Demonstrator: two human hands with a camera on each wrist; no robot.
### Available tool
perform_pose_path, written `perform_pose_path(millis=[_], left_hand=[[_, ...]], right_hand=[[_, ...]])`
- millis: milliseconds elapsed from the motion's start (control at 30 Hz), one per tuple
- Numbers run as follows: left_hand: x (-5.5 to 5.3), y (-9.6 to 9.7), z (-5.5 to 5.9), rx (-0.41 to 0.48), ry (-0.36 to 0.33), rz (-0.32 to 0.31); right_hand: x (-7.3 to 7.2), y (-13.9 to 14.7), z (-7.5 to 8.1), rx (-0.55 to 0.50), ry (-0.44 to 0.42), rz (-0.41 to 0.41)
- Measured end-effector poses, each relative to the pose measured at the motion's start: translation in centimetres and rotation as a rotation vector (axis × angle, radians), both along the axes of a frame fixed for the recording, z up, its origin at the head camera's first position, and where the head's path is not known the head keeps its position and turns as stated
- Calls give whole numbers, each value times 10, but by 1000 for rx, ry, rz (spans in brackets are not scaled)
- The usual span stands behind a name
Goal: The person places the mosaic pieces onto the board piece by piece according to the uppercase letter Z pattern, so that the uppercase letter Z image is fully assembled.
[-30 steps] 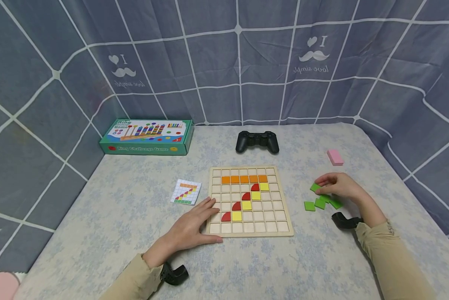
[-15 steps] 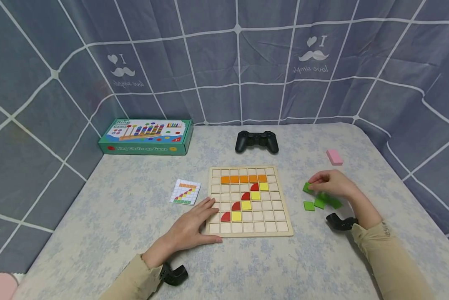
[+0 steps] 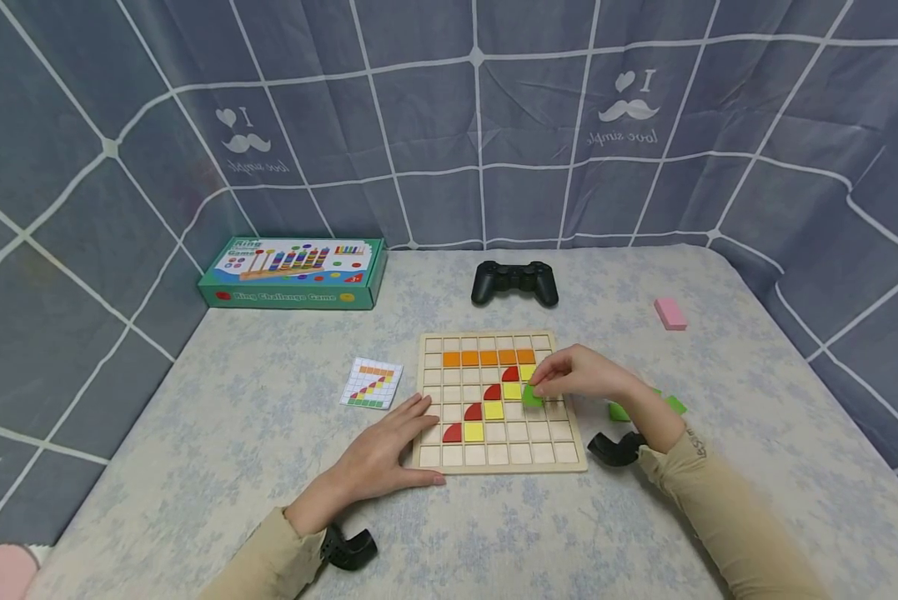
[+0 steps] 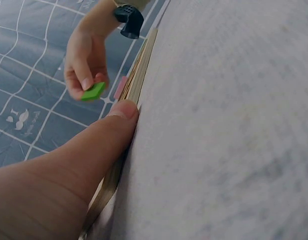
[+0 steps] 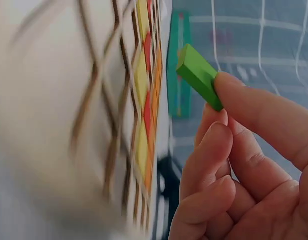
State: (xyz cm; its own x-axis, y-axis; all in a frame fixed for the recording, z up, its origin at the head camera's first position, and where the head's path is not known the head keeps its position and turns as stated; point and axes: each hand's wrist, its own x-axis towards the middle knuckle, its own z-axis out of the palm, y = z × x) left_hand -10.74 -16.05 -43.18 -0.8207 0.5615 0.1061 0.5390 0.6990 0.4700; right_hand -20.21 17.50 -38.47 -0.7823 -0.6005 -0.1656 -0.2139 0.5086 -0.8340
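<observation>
My right hand pinches a green square tile between thumb and fingertips, above the right part of the wooden grid board. In the right wrist view the tile is tilted and apart from the board. On the board lie a row of orange squares and a diagonal of red quarter-round tiles paired with yellow squares. My left hand rests at the board's left edge with fingers extended. Its thumb touches the near edge. More green tiles lie partly hidden behind the right forearm.
A pattern card lies left of the board. Behind it stands a green game box. A black game controller sits beyond the board, and a pink block at the right. Curtains with white lines hang around the table.
My right hand has picked a green tile from the pile at the right and carried it left, over the board. The left hand has stayed in place.
</observation>
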Motion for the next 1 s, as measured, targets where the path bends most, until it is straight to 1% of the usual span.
perform_pose_path(millis=[100, 200, 433, 533, 633, 800, 900, 1000], left_hand=[[0, 0, 0, 2, 2, -1], [0, 1, 0, 3, 6, -3], [1, 2, 1, 3, 5, -6], [1, 1, 1, 4, 2, -9], [1, 1, 1, 4, 1, -11], [1, 0, 1, 7, 0, -10], [1, 0, 1, 8, 1, -8], [1, 0, 1, 9, 1, -9]], right_hand=[[3, -25, -3, -29, -23, 92], [8, -48, -4, -34, -37, 151], [23, -90, -8, -1, -49, 232], [29, -101, -10, 17, -46, 242], [33, -106, -11, 28, -31, 226], [39, -108, -13, 13, 3, 187], [41, -109, -14, 3, 21, 194], [43, -108, -12, 15, 38, 202]])
